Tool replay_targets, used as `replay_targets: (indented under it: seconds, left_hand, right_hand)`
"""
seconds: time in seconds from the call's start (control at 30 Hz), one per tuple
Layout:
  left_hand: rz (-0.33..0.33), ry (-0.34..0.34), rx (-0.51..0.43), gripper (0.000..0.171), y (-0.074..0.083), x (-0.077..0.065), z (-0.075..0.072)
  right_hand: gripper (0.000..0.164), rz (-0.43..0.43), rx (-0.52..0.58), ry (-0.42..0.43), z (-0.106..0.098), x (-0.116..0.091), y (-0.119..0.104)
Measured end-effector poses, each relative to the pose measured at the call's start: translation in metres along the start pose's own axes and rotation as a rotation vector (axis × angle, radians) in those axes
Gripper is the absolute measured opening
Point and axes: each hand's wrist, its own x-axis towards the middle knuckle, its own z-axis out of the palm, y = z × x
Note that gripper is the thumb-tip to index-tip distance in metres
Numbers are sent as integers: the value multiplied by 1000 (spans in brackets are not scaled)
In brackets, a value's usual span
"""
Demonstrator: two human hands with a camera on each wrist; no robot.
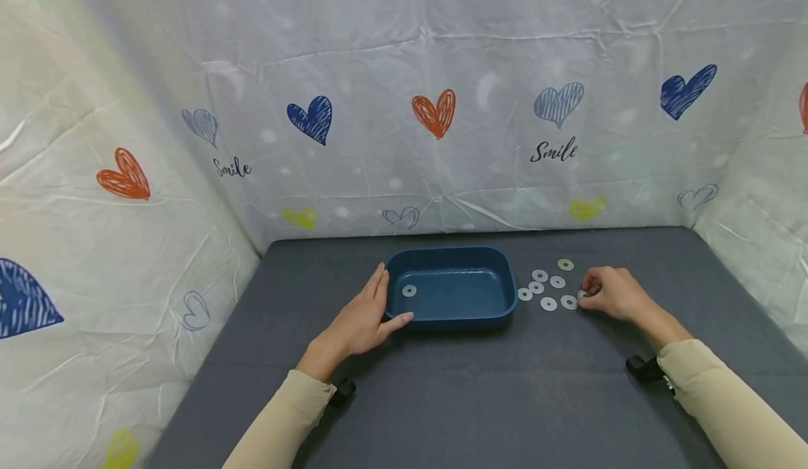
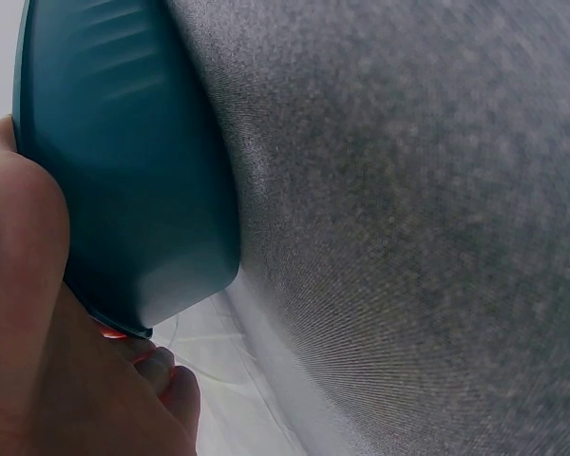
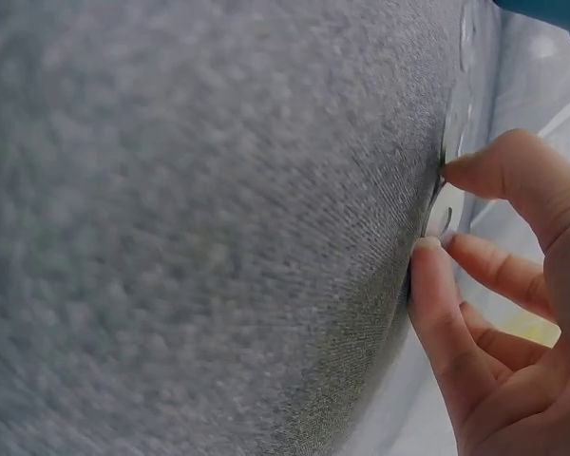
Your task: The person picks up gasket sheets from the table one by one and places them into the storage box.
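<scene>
A dark blue rectangular tray (image 1: 451, 323) with rounded corners stands near the back of the table. My left hand (image 1: 360, 315) holds its left end, fingers along the outer side and thumb over the front rim; the left wrist view shows the tray's outer wall (image 2: 123, 171) beside that hand. One flat ring-shaped washer (image 1: 409, 291) lies inside, toward the left. Right of the tray, my right hand (image 1: 615, 294) has its thumb and fingertips at a washer (image 3: 440, 214), pinching it tilted close over the cloth. Several more pale washers (image 1: 548, 304) lie spread between tray and hand.
Dark grey cloth (image 1: 467, 399) covers the table. A white curtain (image 1: 379, 167) printed with hearts and "Smile" hangs behind it and along both sides. One washer (image 1: 565, 265) lies farther back than the others. Black straps (image 1: 645, 369) show at both wrists.
</scene>
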Motion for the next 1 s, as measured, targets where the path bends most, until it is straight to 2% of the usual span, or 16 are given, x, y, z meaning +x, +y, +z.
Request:
replay_targets:
  seconds: [0.27,0.5,0.67,0.87,1.0]
  left_hand:
    - [-1,9,-3,103,1,0,-3]
    - [4,0,-10,103,1,0,0]
    - [-2,-2,-8,105,-1,-2,1]
    - [0,2,5,105,-2,-1,2]
    - [9,9,5,105,-3,1,2]
  right_hand:
    - [22,-4,-9,9,-1,-2,-6]
    - [18,-28,-11,21,-2,-5,-3]
    - [15,-46,19,33,-5,-8,-4]
    - [18,-55,62,80,-8,-13,-8]
    - [20,-79,87,142,-9,-16,-12]
